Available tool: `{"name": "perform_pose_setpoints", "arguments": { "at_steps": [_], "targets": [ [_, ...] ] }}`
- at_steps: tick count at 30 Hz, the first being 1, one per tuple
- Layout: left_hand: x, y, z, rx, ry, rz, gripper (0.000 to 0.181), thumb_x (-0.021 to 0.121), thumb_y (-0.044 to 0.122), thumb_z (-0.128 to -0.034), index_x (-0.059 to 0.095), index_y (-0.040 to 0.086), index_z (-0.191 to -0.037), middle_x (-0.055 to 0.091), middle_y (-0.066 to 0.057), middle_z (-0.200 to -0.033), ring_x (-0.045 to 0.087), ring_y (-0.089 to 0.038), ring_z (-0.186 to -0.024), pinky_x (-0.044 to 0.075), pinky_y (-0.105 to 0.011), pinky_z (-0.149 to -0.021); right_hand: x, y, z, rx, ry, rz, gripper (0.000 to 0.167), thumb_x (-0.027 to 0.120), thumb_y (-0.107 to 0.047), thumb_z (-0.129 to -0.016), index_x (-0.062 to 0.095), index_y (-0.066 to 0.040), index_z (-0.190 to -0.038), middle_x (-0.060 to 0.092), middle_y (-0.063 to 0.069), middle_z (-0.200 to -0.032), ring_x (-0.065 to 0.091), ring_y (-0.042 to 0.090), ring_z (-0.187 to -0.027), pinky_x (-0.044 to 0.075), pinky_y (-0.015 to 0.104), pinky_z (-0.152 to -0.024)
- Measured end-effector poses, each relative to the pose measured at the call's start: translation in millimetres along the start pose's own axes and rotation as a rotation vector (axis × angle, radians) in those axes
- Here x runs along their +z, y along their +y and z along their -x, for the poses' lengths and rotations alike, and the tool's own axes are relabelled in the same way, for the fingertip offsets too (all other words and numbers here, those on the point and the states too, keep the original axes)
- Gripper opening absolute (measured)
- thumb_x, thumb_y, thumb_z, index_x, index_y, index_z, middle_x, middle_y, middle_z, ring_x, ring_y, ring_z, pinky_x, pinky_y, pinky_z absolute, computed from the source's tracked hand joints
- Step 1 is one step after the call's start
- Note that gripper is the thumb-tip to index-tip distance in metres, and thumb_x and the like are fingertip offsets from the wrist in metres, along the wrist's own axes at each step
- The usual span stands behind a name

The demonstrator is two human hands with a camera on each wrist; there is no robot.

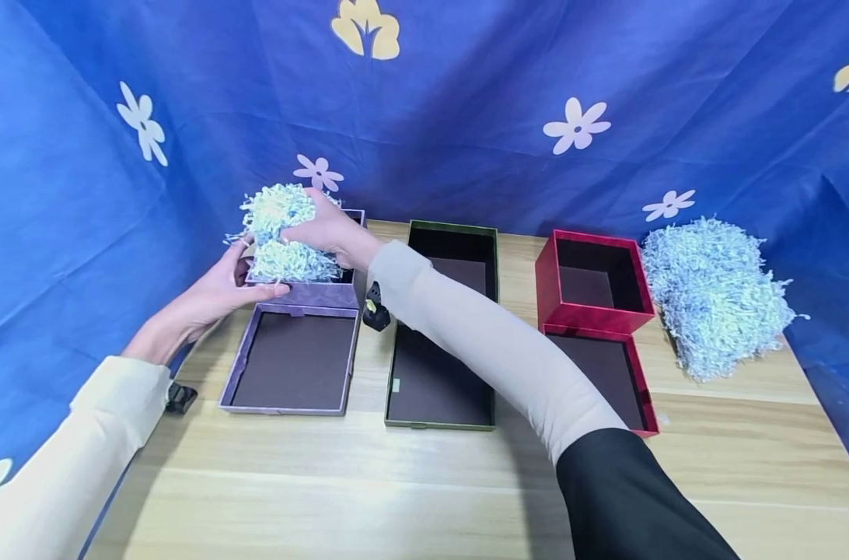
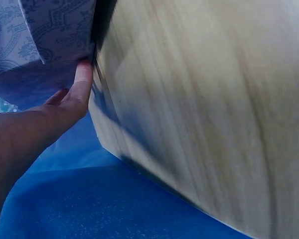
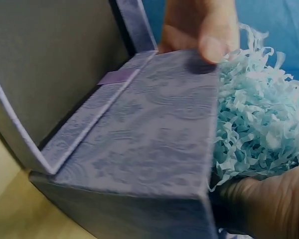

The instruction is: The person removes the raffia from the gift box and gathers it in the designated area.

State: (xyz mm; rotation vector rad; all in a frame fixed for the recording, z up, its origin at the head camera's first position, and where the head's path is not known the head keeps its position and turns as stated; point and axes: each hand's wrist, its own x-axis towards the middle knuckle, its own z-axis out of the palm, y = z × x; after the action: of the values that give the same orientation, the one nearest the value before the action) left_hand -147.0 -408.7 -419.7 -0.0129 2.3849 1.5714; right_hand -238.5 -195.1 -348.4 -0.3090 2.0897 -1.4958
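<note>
A lavender patterned box (image 1: 323, 294) stands at the left of the table, heaped with pale blue shredded paper (image 1: 277, 214) that rises above its rim. My left hand (image 1: 218, 288) holds the box at its left front corner, the thumb lying on the front wall. In the left wrist view, a finger of that hand touches the box (image 2: 60, 30) low down near the tabletop. My right hand (image 1: 333, 233) reaches over from the right and grips the shredded paper at the box opening. Its fingertips are partly hidden in the strands.
The lavender box's lid (image 1: 295, 362) lies open in front of it. A green box (image 1: 452, 228) with its lid (image 1: 441, 381) is in the middle. Farther right are a red box (image 1: 592, 315), its lid (image 1: 606, 369) and a big pile of shredded paper (image 1: 718, 295). A blue curtain (image 1: 466, 101) hangs behind.
</note>
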Motion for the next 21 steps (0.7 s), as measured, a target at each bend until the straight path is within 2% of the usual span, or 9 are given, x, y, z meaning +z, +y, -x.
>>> {"name": "perform_pose_setpoints", "arguments": {
  "at_steps": [3,5,8,10,13,16,21],
  "targets": [
    [-0.6,0.9,1.4,0.02,0.02,-0.009,0.12,0.079,0.025,-0.1021,-0.016,0.026,-0.174,-0.017,-0.011,-0.179,-0.012,-0.032,-0.164,0.003,-0.064,-0.128,-6,-7,4.0,-0.017,0.001,-0.019,0.095,0.081,-0.012,-0.099,0.026,-0.03,-0.174,0.031,-0.008,-0.174,0.045,0.013,-0.149,0.045,0.033,-0.114],
    [-0.2,3.1,2.8,0.039,0.033,-0.01,0.12,0.081,0.023,-0.1012,-0.014,0.026,-0.175,-0.016,-0.008,-0.18,-0.012,-0.029,-0.163,0.0,-0.064,-0.128,-11,-12,7.0,-0.036,-0.01,-0.046,0.096,0.079,-0.011,-0.101,0.023,-0.033,-0.175,0.022,-0.012,-0.178,0.035,0.01,-0.155,0.043,0.032,-0.115],
    [1.2,6.0,4.5,0.072,0.043,0.007,0.12,0.082,0.019,-0.1001,-0.011,0.026,-0.176,-0.012,-0.003,-0.181,-0.008,-0.024,-0.163,-0.001,-0.061,-0.128,-18,-19,12.0,-0.052,-0.03,-0.07,0.099,0.077,-0.008,-0.102,0.019,-0.039,-0.175,0.005,-0.017,-0.18,0.016,0.006,-0.161,0.038,0.03,-0.119],
    [2.1,7.5,4.3,0.108,0.039,0.021,0.118,0.082,0.015,-0.0996,-0.006,0.025,-0.176,-0.007,-0.001,-0.182,-0.003,-0.021,-0.163,0.001,-0.059,-0.129,-22,-24,15.7,-0.061,-0.032,-0.063,0.099,0.077,-0.009,-0.101,0.019,-0.04,-0.176,0.001,-0.019,-0.18,0.01,0.003,-0.161,0.035,0.03,-0.121],
    [2.1,8.4,3.8,0.125,0.028,0.017,0.116,0.083,0.014,-0.0993,-0.003,0.025,-0.177,-0.003,0.0,-0.182,-0.001,-0.019,-0.163,0.003,-0.058,-0.13,-28,-31,22.5,-0.052,-0.019,-0.05,0.1,0.079,-0.012,-0.1,0.02,-0.037,-0.175,0.01,-0.016,-0.18,0.02,0.006,-0.16,0.034,0.034,-0.123],
    [2.1,10.0,4.1,0.097,0.021,-0.001,0.117,0.083,0.018,-0.0998,-0.006,0.02,-0.176,-0.005,-0.004,-0.182,-0.002,-0.022,-0.163,0.005,-0.058,-0.13,-35,-36,29.9,-0.053,-0.013,-0.056,0.099,0.081,-0.013,-0.099,0.021,-0.036,-0.175,0.021,-0.014,-0.178,0.032,0.009,-0.156,0.038,0.038,-0.121],
    [3.0,10.8,3.0,0.035,0.034,-0.024,0.12,0.082,0.026,-0.1006,-0.012,0.019,-0.175,-0.013,-0.011,-0.18,-0.008,-0.032,-0.164,0.005,-0.063,-0.129,-51,-43,42.6,-0.055,-0.019,-0.071,0.102,0.08,-0.013,-0.099,0.017,-0.037,-0.175,0.017,-0.013,-0.178,0.031,0.011,-0.156,0.039,0.04,-0.121]
  ]
}}
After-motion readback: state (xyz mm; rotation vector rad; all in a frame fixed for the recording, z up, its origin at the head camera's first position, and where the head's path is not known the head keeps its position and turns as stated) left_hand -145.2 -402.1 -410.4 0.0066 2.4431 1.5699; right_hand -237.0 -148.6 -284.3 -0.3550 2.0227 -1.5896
